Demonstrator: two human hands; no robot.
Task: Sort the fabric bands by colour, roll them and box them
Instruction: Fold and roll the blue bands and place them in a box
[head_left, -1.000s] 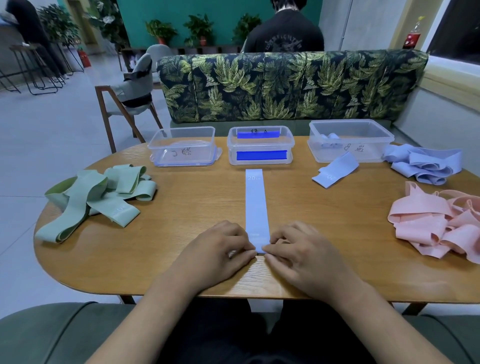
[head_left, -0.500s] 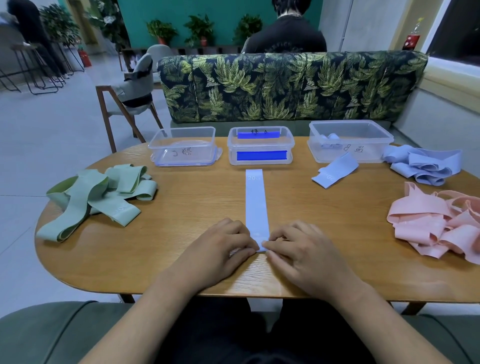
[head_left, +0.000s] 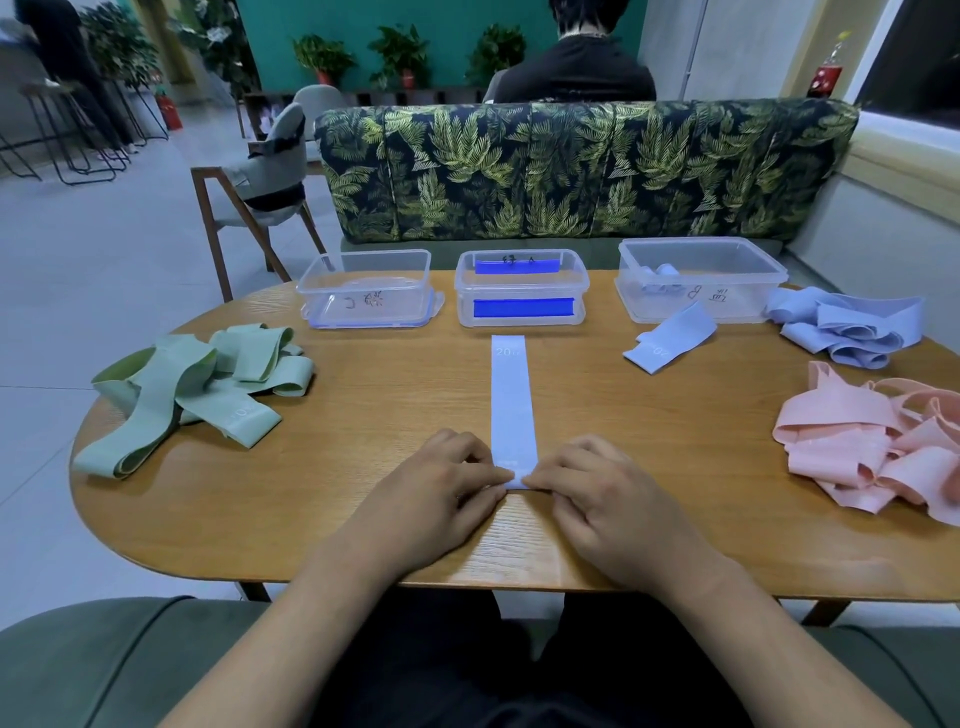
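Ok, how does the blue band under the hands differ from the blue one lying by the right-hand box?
The straight blue band lies flat, running toward the middle box; the loose blue band sits askew and buckled before the right box. The left hand and right hand pinch the straight blue band's near end; the loose blue band is untouched. Both are pale blue with white print near one end.

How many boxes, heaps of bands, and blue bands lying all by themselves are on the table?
Clear plastic boxes: 3, the left box, middle box, right box
Band heaps: 3, the green heap, blue heap, pink heap
Single blue bands: 2, the flat blue band, folded blue band
Total: 8
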